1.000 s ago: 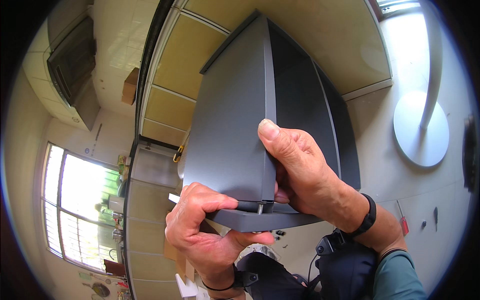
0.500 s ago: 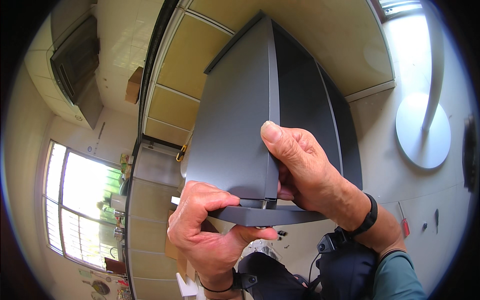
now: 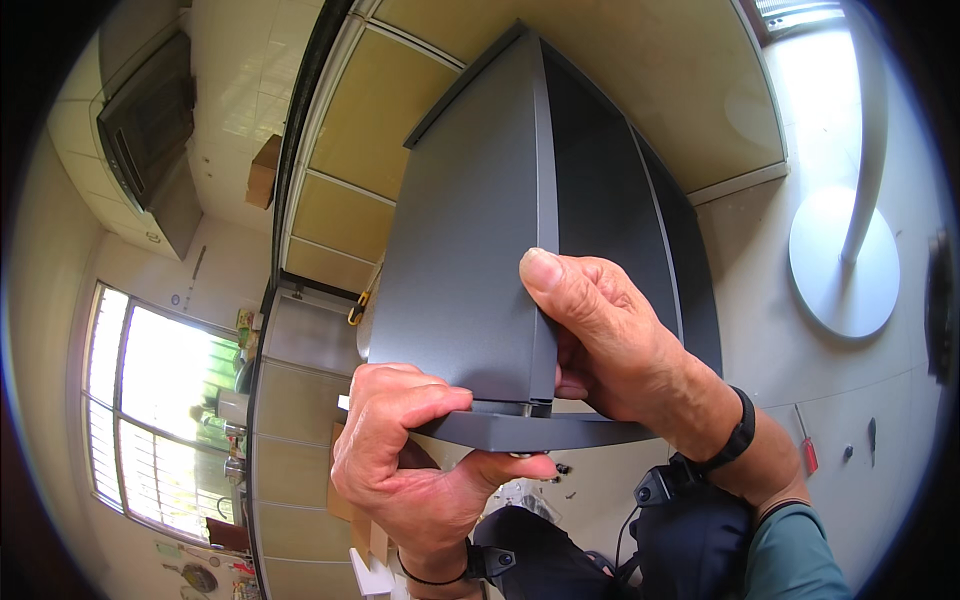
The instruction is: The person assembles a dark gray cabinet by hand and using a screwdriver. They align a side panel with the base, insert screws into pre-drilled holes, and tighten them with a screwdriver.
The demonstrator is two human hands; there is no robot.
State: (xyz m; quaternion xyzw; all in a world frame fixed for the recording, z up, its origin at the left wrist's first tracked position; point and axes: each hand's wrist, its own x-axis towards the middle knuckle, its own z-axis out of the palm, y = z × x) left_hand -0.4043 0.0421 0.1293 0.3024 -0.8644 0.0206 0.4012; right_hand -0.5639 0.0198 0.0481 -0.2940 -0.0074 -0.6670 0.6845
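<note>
A dark grey cabinet (image 3: 455, 260) with open compartments on its right side stands in front of me. At its near end lies a separate dark grey panel (image 3: 500, 432), a narrow gap apart from the cabinet's side board. A thin metal pin or bolt (image 3: 526, 410) bridges that gap. My left hand (image 3: 410, 455) is closed round this panel, fingers on its upper face and thumb pressed underneath beside a small shiny round piece. My right hand (image 3: 620, 330) grips the front edge of the cabinet's side board, thumb on the outside and fingers partly hidden behind it.
On the floor at right lie a red-handled screwdriver (image 3: 809, 450) and small dark parts (image 3: 848, 452). A round white stand base (image 3: 845, 262) is farther back. Yellowish cupboards (image 3: 350, 140) stand behind and left of the cabinet. A clear plastic bag (image 3: 522, 495) lies near my legs.
Both hands keep the same grips. The left hand and the panel under it have shifted very slightly, and the gap to the cabinet looks marginally narrower.
</note>
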